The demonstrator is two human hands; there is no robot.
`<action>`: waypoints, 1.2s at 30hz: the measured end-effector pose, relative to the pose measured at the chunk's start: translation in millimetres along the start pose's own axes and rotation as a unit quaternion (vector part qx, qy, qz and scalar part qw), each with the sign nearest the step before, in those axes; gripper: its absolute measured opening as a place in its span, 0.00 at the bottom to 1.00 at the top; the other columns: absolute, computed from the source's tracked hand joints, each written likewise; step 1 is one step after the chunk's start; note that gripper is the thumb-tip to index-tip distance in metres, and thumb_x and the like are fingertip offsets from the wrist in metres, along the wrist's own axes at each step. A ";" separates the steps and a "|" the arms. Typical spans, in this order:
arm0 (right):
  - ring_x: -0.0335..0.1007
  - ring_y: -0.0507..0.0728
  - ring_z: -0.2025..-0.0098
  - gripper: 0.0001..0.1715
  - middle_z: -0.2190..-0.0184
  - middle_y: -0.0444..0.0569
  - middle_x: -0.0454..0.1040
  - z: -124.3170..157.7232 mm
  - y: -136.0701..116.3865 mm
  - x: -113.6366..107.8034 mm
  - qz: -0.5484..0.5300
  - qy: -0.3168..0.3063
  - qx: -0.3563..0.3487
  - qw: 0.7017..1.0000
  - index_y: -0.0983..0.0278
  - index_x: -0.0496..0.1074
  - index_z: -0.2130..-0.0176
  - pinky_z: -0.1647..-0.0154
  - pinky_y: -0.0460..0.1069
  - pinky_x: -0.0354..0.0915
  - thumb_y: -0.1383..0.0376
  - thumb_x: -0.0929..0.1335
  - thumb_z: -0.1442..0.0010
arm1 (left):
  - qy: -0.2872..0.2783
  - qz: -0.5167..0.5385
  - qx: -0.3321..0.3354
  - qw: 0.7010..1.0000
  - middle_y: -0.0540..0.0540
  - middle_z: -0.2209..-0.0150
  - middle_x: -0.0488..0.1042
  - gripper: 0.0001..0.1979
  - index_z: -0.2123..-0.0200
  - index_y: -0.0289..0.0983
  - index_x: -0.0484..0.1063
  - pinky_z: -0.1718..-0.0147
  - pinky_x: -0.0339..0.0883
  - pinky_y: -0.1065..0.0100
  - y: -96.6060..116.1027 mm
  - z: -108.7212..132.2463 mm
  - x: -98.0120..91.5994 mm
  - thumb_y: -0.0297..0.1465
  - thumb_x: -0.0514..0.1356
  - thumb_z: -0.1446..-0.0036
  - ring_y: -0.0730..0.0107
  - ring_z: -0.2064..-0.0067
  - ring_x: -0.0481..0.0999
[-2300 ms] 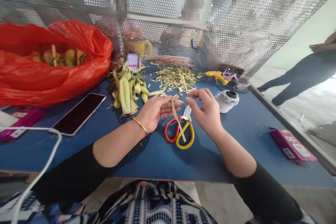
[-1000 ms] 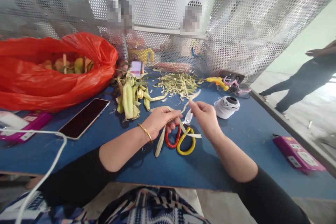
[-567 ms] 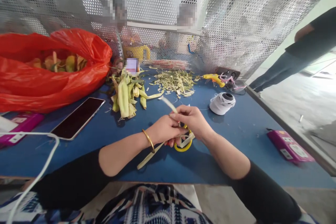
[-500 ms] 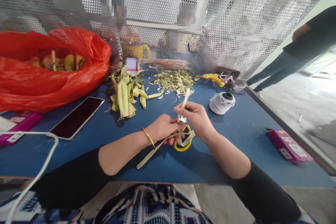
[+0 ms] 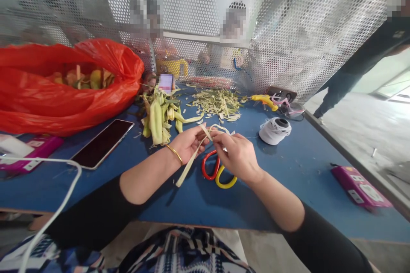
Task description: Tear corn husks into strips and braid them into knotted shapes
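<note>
Thin, pale cream-green plant-husk strips (image 5: 188,169) are pinched in the fingertips of the left hand (image 5: 187,143), palm partly upward, and right hand (image 5: 238,153), knuckles up; one end dangles below the left. Metal scissors with red and yellow handles (image 5: 218,167) lie partly hidden beneath the right. Markings on the glossy purple-and-white box (image 5: 361,187) are too blurred to read.

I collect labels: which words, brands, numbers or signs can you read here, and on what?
None can be read.
Purple packet at right: pale markings, too blurred.
Purple packet at left: pale markings, too blurred.
Small screen at back: pixelated.
Dark shirt: pale mark, too small.
</note>
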State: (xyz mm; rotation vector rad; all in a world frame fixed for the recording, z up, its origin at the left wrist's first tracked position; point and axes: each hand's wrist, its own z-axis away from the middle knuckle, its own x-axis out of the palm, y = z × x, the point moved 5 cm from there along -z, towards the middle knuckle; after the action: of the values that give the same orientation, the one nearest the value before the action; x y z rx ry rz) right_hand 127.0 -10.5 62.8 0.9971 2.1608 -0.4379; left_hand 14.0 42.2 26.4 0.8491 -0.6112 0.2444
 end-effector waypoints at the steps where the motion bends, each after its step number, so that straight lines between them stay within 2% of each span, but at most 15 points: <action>1: 0.72 0.51 0.74 0.09 0.68 0.47 0.81 -0.2 -0.1 1.6 0.007 -0.011 -0.006 1.000 0.63 0.69 0.65 0.69 0.48 0.59 0.71 0.61 0.34 | -0.004 0.009 0.000 1.000 0.47 0.78 0.77 0.12 0.66 0.30 0.76 0.88 0.58 0.81 -0.3 -0.3 -0.3 0.27 0.54 0.36 0.81 0.84 0.68; 4: 0.72 0.53 0.72 0.10 0.70 0.48 0.79 -1.7 -4.2 -0.2 0.052 -0.017 -0.039 0.998 0.64 0.70 0.64 0.67 0.49 0.59 0.69 0.61 0.33 | 0.002 0.018 0.012 1.000 0.45 0.77 0.78 0.14 0.66 0.29 0.76 0.84 0.66 0.78 -0.8 -1.1 -2.7 0.26 0.51 0.34 0.78 0.82 0.72; 7: 0.73 0.55 0.64 0.08 0.64 0.52 0.79 -3.8 -12.1 -8.1 0.081 0.016 -0.080 0.993 0.65 0.71 0.58 0.62 0.50 0.62 0.68 0.63 0.34 | 0.004 0.022 0.035 0.999 0.45 0.77 0.77 0.15 0.68 0.29 0.76 0.81 0.70 0.76 0.3 -0.6 -2.5 0.26 0.51 0.34 0.76 0.81 0.74; 9: 0.71 0.56 0.61 0.10 0.61 0.53 0.78 -4.5 -18.5 -8.8 0.082 0.013 -0.120 0.989 0.65 0.72 0.56 0.59 0.50 0.63 0.70 0.62 0.34 | 0.003 0.022 0.049 0.999 0.45 0.77 0.77 0.15 0.69 0.29 0.75 0.80 0.70 0.77 0.4 0.3 -0.7 0.26 0.52 0.35 0.76 0.80 0.74; 13: 0.68 0.55 0.63 0.14 0.67 0.49 0.76 -2.7 -27.3 -0.8 0.085 -0.026 -0.198 0.976 0.64 0.74 0.64 0.53 0.51 0.63 0.72 0.61 0.33 | 0.003 0.001 0.047 0.999 0.46 0.78 0.75 0.13 0.71 0.30 0.75 0.85 0.62 0.81 -5.6 1.3 2.2 0.26 0.54 0.36 0.80 0.80 0.71; 17: 0.66 0.55 0.66 0.14 0.70 0.48 0.74 -2.5 -26.2 1.4 0.092 -0.024 -0.200 0.975 0.65 0.74 0.69 0.53 0.52 0.63 0.72 0.63 0.34 | -0.029 -0.034 0.068 0.997 0.48 0.78 0.73 0.08 0.70 0.30 0.76 0.84 0.60 0.81 -10.2 0.9 3.6 0.27 0.59 0.40 0.81 0.79 0.69; 20: 0.67 0.55 0.65 0.13 0.70 0.49 0.73 -2.8 -26.7 1.8 0.093 -0.037 -0.201 0.974 0.66 0.74 0.68 0.51 0.53 0.62 0.72 0.63 0.34 | -0.032 -0.057 0.079 0.995 0.48 0.75 0.74 0.05 0.71 0.31 0.77 0.82 0.61 0.81 -11.6 1.5 3.6 0.26 0.62 0.45 0.80 0.78 0.70; 24: 0.68 0.55 0.65 0.13 0.70 0.49 0.73 -0.9 -29.3 0.1 0.057 -0.039 -0.209 0.976 0.65 0.74 0.65 0.51 0.53 0.62 0.72 0.61 0.33 | -0.048 -0.073 0.072 0.994 0.46 0.74 0.77 0.06 0.71 0.31 0.78 0.80 0.62 0.80 -13.2 3.6 7.5 0.27 0.62 0.45 0.79 0.76 0.72; 26: 0.69 0.55 0.64 0.12 0.69 0.49 0.75 -1.9 -22.5 -5.7 0.011 0.001 -0.139 0.990 0.63 0.73 0.65 0.55 0.52 0.63 0.71 0.61 0.34 | -0.051 -0.077 0.081 0.992 0.45 0.74 0.77 0.06 0.71 0.31 0.78 0.78 0.65 0.80 -11.9 4.4 9.0 0.27 0.62 0.44 0.78 0.75 0.73; 28: 0.71 0.56 0.62 0.10 0.67 0.50 0.75 -2.5 -5.7 -12.5 -0.056 0.062 0.005 0.997 0.62 0.72 0.66 0.58 0.52 0.64 0.69 0.62 0.35 | -0.047 -0.092 0.099 0.990 0.44 0.75 0.78 0.07 0.71 0.31 0.78 0.73 0.69 0.77 -9.1 5.2 9.3 0.28 0.62 0.44 0.76 0.75 0.75; 29: 0.71 0.56 0.62 0.09 0.67 0.50 0.75 -1.2 4.9 -14.1 -0.090 0.087 0.089 0.988 0.61 0.71 0.67 0.60 0.52 0.64 0.68 0.63 0.36 | -0.044 -0.103 0.108 0.988 0.44 0.75 0.78 0.08 0.70 0.31 0.77 0.72 0.71 0.75 -7.6 5.6 9.0 0.30 0.63 0.44 0.74 0.75 0.76; 30: 0.71 0.57 0.63 0.08 0.68 0.50 0.75 0.9 15.3 -13.4 -0.123 0.100 0.170 0.973 0.61 0.70 0.68 0.62 0.51 0.65 0.66 0.63 0.37 | -0.042 -0.115 0.118 0.985 0.43 0.75 0.78 0.08 0.70 0.31 0.77 0.71 0.72 0.73 -6.2 5.9 8.9 0.31 0.63 0.44 0.72 0.75 0.77; 32: 0.69 0.55 0.70 0.08 0.73 0.47 0.73 5.7 31.8 -5.4 -0.185 0.081 0.300 0.932 0.61 0.68 0.70 0.68 0.50 0.64 0.63 0.64 0.39 | -0.039 -0.138 0.138 0.980 0.43 0.75 0.79 0.10 0.69 0.31 0.77 0.70 0.73 0.70 -4.0 6.5 8.5 0.34 0.64 0.45 0.69 0.75 0.78; 34: 0.65 0.53 0.76 0.10 0.79 0.43 0.69 9.9 41.3 6.5 -0.243 0.032 0.383 0.891 0.62 0.66 0.71 0.74 0.48 0.60 0.60 0.65 0.41 | -0.041 -0.158 0.158 0.974 0.42 0.75 0.79 0.10 0.69 0.31 0.77 0.70 0.73 0.70 -2.9 6.8 8.7 0.34 0.64 0.45 0.69 0.75 0.78; 36: 0.63 0.51 0.79 0.11 0.82 0.40 0.67 12.4 44.9 15.5 -0.296 0.004 0.424 0.856 0.62 0.66 0.72 0.76 0.47 0.59 0.58 0.65 0.43 | -0.040 -0.174 0.170 0.969 0.42 0.75 0.79 0.09 0.69 0.31 0.77 0.70 0.73 0.70 -2.9 6.6 8.9 0.32 0.63 0.44 0.70 0.75 0.78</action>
State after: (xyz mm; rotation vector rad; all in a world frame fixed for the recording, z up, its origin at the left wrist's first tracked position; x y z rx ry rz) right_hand 159.9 19.6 42.6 0.6940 2.2632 -1.7966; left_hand 19.8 35.0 33.2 1.2856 -0.4906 -0.0085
